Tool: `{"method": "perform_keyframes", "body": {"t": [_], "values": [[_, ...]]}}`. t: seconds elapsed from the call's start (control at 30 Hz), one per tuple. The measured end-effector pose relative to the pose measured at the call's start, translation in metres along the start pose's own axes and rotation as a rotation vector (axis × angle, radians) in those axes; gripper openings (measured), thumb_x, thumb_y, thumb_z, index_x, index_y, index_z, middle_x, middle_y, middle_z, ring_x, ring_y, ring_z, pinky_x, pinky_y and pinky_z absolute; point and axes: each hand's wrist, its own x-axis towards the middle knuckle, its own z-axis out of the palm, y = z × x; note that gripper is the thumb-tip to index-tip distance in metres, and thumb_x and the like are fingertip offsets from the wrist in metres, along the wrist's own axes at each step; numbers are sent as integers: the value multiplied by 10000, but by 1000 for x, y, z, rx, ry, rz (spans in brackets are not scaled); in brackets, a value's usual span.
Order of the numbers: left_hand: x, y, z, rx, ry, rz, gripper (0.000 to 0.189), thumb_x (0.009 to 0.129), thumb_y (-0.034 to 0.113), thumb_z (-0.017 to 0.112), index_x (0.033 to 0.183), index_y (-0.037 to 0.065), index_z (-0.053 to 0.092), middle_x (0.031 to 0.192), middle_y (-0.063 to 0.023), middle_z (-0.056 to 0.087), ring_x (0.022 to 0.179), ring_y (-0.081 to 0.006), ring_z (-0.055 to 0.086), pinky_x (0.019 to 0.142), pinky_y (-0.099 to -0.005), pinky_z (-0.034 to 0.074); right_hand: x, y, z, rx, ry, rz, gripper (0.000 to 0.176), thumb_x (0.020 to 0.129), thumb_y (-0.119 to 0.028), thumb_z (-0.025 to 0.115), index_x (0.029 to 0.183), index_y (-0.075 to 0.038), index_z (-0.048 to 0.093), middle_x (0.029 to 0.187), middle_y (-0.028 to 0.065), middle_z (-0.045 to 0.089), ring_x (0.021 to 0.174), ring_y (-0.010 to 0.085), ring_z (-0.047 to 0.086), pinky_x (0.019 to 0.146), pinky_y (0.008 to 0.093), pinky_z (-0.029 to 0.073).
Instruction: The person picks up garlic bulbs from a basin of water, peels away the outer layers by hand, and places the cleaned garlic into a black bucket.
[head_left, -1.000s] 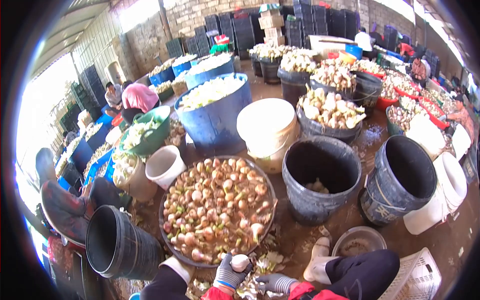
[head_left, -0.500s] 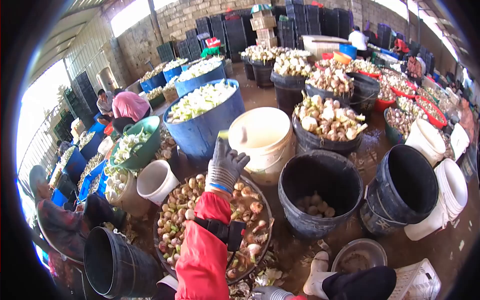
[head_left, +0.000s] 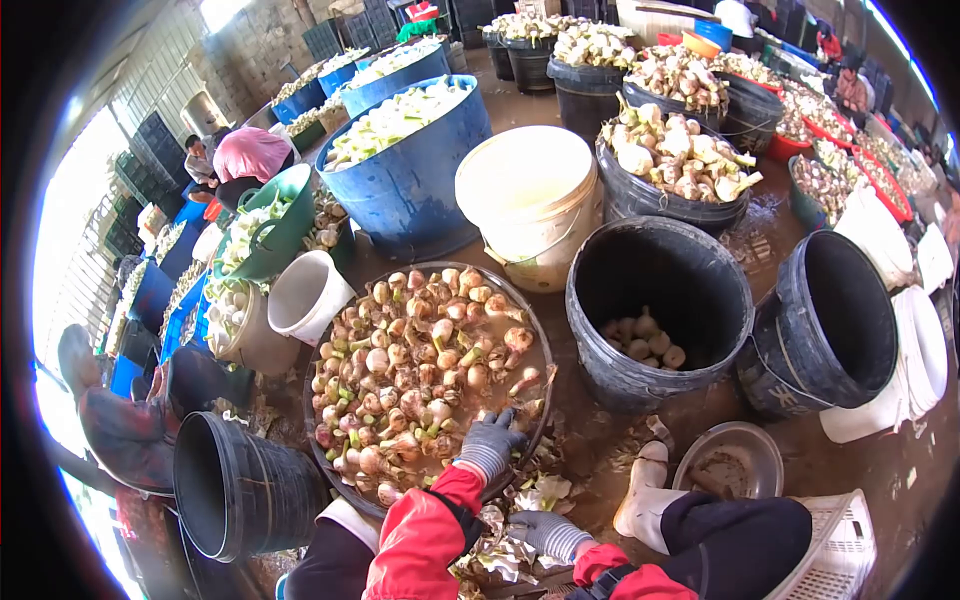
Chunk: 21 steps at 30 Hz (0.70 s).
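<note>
A wide, dark-rimmed round tub (head_left: 548,400) holds many round pale and brownish bulbs (head_left: 400,345) with short stalks, like fresh garlic, and some muddy water. My left hand (head_left: 492,440), in a grey glove with a red sleeve, is over the tub's near right part. Its fingers are apart and touch or nearly touch the bulbs; I see nothing held. Below the rim my right hand (head_left: 546,531), also gloved, rests over loose peelings (head_left: 495,555). Its fingers stretch to the left, with no held thing visible.
Beyond the tub stand a cream bucket (head_left: 540,235) and a black bucket (head_left: 655,375) with several bulbs inside. A metal basin (head_left: 765,465) and a white plastic crate (head_left: 845,540) are at lower right. On the left, a person (head_left: 125,425) sits near a tipped black bucket (head_left: 285,500).
My left hand has come back from the cream bucket down to the tub, and the blurred pale piece near it is gone. The view has tilted down, showing more of my right hand.
</note>
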Motion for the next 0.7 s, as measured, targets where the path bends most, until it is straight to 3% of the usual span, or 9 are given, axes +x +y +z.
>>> {"method": "perform_keyframes", "body": {"t": [0.07,0.13,0.2,0.27,0.33,0.4,0.5,0.63,0.7], "values": [[4,-7,9,36,-26,28,498,713,108,643,1172,296,601,1423,-144,363,1259,-366,408,1025,-397,368,-8,-11,-3,33,30,-35,522,889,-405,554,1250,-30,524,1136,179,617,1023,283,594,897,328,447],[1,-11,19,-212,67,1,435,727,106,648,1121,290,632,1396,-160,398,1255,-378,404,1026,-406,366,-13,-17,-7,26,63,-38,484,894,-364,565,1242,-30,531,1119,175,624,1016,277,598,894,322,451],[1,-29,57,-539,157,29,411,739,80,683,1127,205,631,1347,-159,457,1250,-338,424,1027,-374,366,-13,-13,-3,327,281,-14,446,887,-298,597,1235,-26,531,1094,155,636,999,228,602,885,306,458],[-38,-3,34,-1231,447,-170,441,762,50,704,1182,98,580,1265,-123,530,1170,-264,507,978,-314,409,-27,-45,-14,232,431,-62,393,885,-231,614,1210,-19,551,1099,118,634,986,177,593,876,293,465],[-80,18,5,-1855,411,-99,456,799,46,694,1217,34,510,1092,-69,594,959,-168,602,841,-252,487,-29,-57,-11,670,693,-299,381,891,-218,611,1212,-19,559,1120,91,618,975,140,578,864,272,469],[-120,38,-12,-2124,281,-167,444,807,57,686,1211,22,505,1069,-69,598,949,-150,589,835,-261,491,-39,-71,-14,623,640,-350,373,893,-199,609,1216,-21,555,1138,90,605,1014,146,560,881,266,457],[-166,73,-20,-1936,251,-235,449,804,58,685,1205,-18,497,1075,-63,599,969,-142,573,862,-265,472,-51,-76,-7,646,459,-350,389,898,-192,606,1244,-27,538,1172,89,584,1069,149,534,913,263,438],[-200,89,45,-1096,706,-278,764,629,135,837,1273,-19,456,1170,-145,511,1040,-250,559,907,-317,455,-52,-70,9,641,157,-341,403,914,-212,577,1265,-21,527,1188,54,592,1066,133,537,920,261,433],[-213,94,30,-974,694,-354,759,623,152,840,1259,-22,466,1160,-160,513,1055,-270,554,911,-326,454,-47,-64,19,612,116,-345,394,911,-192,581,1259,-15,530,1188,55,598,1053,134,547,914,260,440]]}}
